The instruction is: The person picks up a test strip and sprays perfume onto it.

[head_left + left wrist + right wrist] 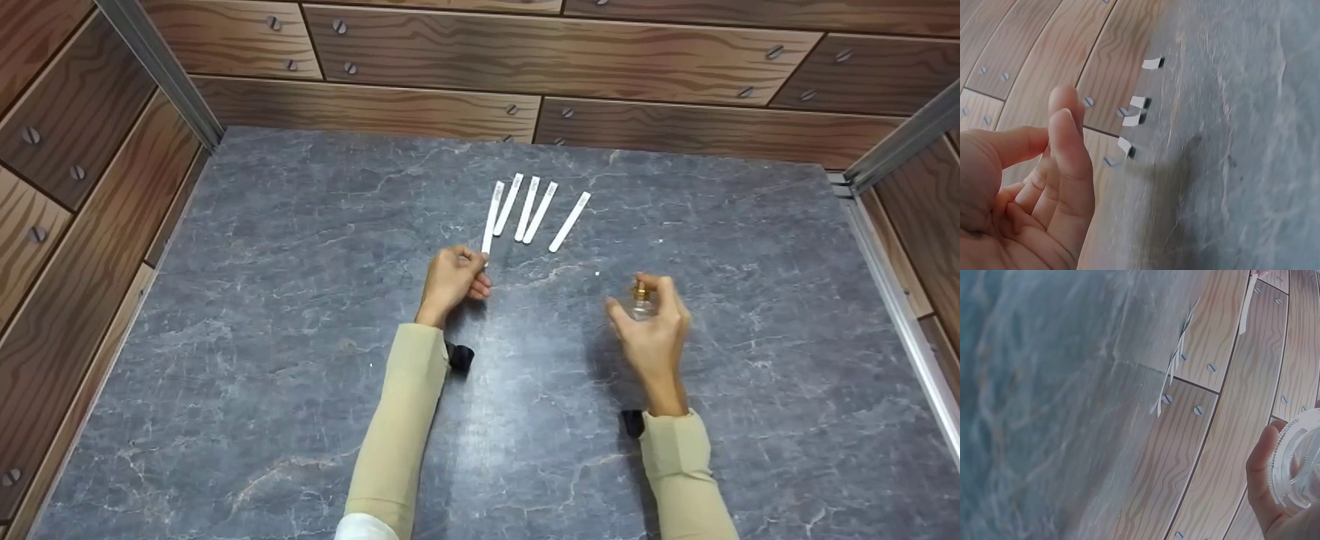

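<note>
My left hand (452, 279) pinches the lower end of a slim white perfume test strip (493, 217) between thumb and forefinger. In the right wrist view this strip (1247, 308) stands raised off the table. The left wrist view shows the thumb and forefinger (1067, 135) meeting, the strip hidden behind them. My right hand (656, 330) grips a small clear glass perfume bottle (641, 310) with a gold spray neck (640, 290), its forefinger over the top. Up close, the bottle's ridged round base (1278, 467) faces the right wrist camera.
Several more white test strips (570, 222) lie fanned out beyond the left hand, dark print at their far ends. The grey marbled table (262, 337) is bounded by wood-patterned walls (420, 52) and metal rails (900, 330). Small white specks (597, 274) dot the surface.
</note>
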The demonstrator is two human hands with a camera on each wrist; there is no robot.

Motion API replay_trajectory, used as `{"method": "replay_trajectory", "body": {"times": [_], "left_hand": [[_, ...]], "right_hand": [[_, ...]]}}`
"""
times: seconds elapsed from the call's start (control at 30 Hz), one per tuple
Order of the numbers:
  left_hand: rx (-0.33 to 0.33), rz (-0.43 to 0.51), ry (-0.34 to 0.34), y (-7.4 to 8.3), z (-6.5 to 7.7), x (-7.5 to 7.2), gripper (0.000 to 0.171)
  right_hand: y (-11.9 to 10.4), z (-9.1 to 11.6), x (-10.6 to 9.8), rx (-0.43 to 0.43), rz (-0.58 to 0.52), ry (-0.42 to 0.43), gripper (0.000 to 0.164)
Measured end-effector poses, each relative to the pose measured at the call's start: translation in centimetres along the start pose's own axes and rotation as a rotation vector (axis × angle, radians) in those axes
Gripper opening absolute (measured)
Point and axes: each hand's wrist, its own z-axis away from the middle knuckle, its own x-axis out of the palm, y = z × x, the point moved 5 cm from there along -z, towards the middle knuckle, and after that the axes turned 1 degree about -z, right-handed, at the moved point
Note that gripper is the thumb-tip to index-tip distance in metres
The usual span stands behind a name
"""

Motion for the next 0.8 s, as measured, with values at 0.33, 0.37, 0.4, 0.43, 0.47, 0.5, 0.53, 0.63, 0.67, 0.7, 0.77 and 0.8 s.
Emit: {"method": "replay_trajectory", "body": {"times": [0.33, 0.37, 0.4, 0.43, 0.47, 0.5, 0.53, 0.63, 0.67, 0.7, 0.77, 0.8], "left_hand": [[-0.038, 0.024, 0.061, -0.5, -1.8, -0.7, 0.017], [-0.043, 0.024, 0.064, -0.6, -2.0, -0.7, 0.017], [-0.047, 0.022, 0.068, -0.6, -2.1, -0.7, 0.017], [-0.05, 0.016, 0.073, -0.7, -2.2, -0.7, 0.017], [-0.054, 0.013, 0.078, -0.7, -2.3, -0.8, 0.017], [-0.058, 0.006, 0.082, -0.8, -2.4, -0.8, 0.018], [-0.062, -0.002, 0.086, -0.8, -2.5, -0.9, 0.018], [-0.074, -0.011, 0.091, -0.9, -2.8, -0.9, 0.018], [-0.079, -0.011, 0.091, -0.9, -2.9, -0.9, 0.017], [-0.085, -0.011, 0.09, -0.9, -3.1, -0.9, 0.017], [-0.101, 0.005, 0.088, -1.0, -3.3, -0.8, 0.016], [-0.111, 0.016, 0.088, -1.0, -3.4, -0.8, 0.016]], "right_hand": [[0.4, -0.1, -0.2, 0.014, -0.023, 0.014, 0.041], [0.4, -0.1, -0.2, 0.009, -0.024, 0.016, 0.041], [0.5, -0.1, -0.2, 0.006, -0.023, 0.018, 0.041], [0.5, -0.1, -0.2, 0.003, -0.021, 0.02, 0.041], [0.6, -0.1, -0.2, 0.002, -0.019, 0.021, 0.042], [0.6, -0.1, -0.2, 0.0, -0.014, 0.022, 0.042], [0.6, -0.1, -0.2, -0.003, -0.007, 0.023, 0.042], [0.6, -0.1, -0.3, 0.0, 0.003, 0.024, 0.042], [0.6, -0.1, -0.3, 0.001, 0.007, 0.025, 0.042], [0.6, -0.1, -0.3, 0.0, 0.014, 0.027, 0.042], [0.7, -0.1, -0.3, -0.001, 0.024, 0.028, 0.041], [0.7, -0.1, -0.2, -0.002, 0.029, 0.029, 0.041]]}}
